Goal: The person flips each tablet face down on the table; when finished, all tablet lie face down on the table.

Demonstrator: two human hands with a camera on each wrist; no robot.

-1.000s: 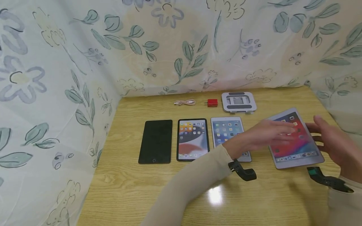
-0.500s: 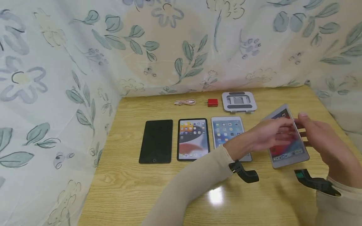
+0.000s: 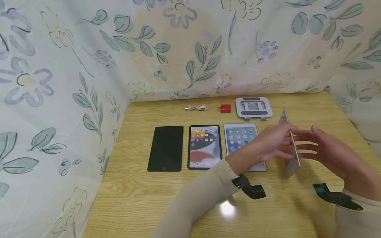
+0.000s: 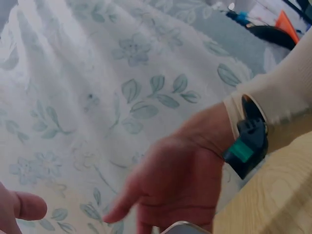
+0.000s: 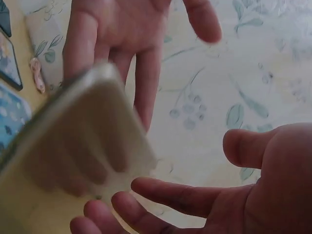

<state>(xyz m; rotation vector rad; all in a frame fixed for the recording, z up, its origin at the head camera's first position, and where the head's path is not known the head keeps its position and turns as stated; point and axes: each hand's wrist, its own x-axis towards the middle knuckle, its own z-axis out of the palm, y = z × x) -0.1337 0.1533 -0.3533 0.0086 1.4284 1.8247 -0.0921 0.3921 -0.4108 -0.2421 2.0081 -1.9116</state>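
Observation:
A silver-edged tablet (image 3: 293,168) stands nearly on edge above the right side of the table, seen almost edge-on in the head view. My left hand (image 3: 272,140) is on its screen side, fingers against it, thumb apart. My right hand (image 3: 336,150) is on the other side, its fingers extended to the back and its thumb free. In the right wrist view the tablet's pale metal back (image 5: 92,141) reflects fingers, with the left hand (image 5: 124,34) beyond. The left wrist view catches the right hand (image 4: 170,175) and only a corner of the tablet (image 4: 184,227).
Left of the hands lie a dark tablet (image 3: 165,148), a black-framed lit tablet (image 3: 204,147) and a white lit tablet (image 3: 239,137), partly covered by the left arm. Behind them are a coiled cable (image 3: 196,107), a red charger (image 3: 225,108) and a folded stand (image 3: 254,108).
The held tablet has turned from screen-up to nearly upright on its edge. My right hand has moved left from its earlier place. The things on the table have stayed put.

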